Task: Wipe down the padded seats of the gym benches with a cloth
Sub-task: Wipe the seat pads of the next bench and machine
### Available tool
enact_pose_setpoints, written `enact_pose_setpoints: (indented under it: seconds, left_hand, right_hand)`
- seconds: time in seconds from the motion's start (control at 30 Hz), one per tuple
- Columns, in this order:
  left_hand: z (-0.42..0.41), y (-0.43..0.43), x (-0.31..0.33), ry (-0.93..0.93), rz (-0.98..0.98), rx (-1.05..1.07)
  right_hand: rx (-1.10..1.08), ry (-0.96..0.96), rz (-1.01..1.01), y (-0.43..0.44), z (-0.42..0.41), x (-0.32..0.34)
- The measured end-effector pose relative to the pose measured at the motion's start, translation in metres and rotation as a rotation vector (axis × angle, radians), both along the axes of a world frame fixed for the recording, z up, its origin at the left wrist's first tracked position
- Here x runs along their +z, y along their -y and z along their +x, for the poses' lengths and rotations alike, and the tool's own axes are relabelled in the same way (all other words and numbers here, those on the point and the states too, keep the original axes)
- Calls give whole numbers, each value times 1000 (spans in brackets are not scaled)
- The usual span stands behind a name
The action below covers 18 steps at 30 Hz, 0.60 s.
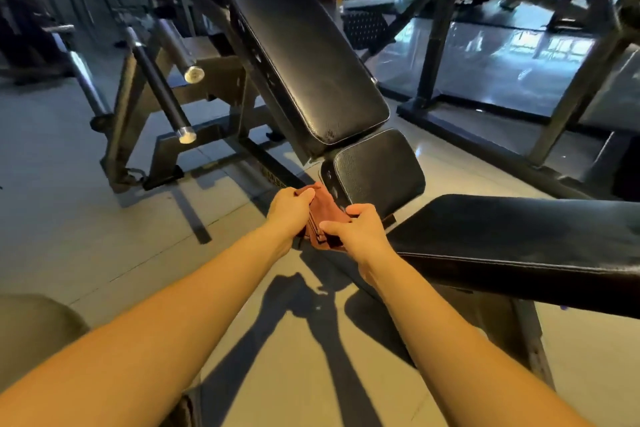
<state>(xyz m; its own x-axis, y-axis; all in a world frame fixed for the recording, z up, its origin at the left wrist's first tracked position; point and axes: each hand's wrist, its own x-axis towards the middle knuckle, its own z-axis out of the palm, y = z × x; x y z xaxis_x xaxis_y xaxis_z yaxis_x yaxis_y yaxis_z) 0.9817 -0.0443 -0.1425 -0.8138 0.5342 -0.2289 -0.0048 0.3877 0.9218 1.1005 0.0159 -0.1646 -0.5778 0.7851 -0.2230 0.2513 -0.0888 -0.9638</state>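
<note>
A reddish-brown cloth (pixel 325 215) is bunched between both hands, held in the air just in front of the incline bench. My left hand (pixel 289 210) grips its far upper edge. My right hand (pixel 356 229) pinches its near right edge. Directly beyond the cloth sits the small black padded seat (pixel 379 166) of the incline bench, with the long tilted black backrest (pixel 308 62) rising behind it. A flat black padded bench (pixel 519 232) stretches away to the right, its near end touching my right wrist area.
A steel machine frame with chrome-tipped bars (pixel 162 87) stands at the left. Another dark frame (pixel 512 80) crosses the right background over a glossy floor. Pale floor tiles (pixel 104 236) lie below my arms. A rounded grey object (pixel 31 329) sits at the lower left.
</note>
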Motion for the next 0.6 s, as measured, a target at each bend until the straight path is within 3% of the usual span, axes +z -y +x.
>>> enact_pose_setpoints:
  seconds: [0.13,0.37,0.5,0.6]
  left_hand:
    - [-1,-8,-7,106,143,138]
    - [-20,-19,-12,152,287,33]
    - [-35,-34,-17,88,288,50]
    - [-32,-48,-18,-18,333,73]
  right_hand:
    - [-76,19,26,10,-12,-2]
    - [-61,203,247,6,-14,21]
    - [-54,347,516,-28,-3,43]
    - [-35,456,836,-52,-5,42]
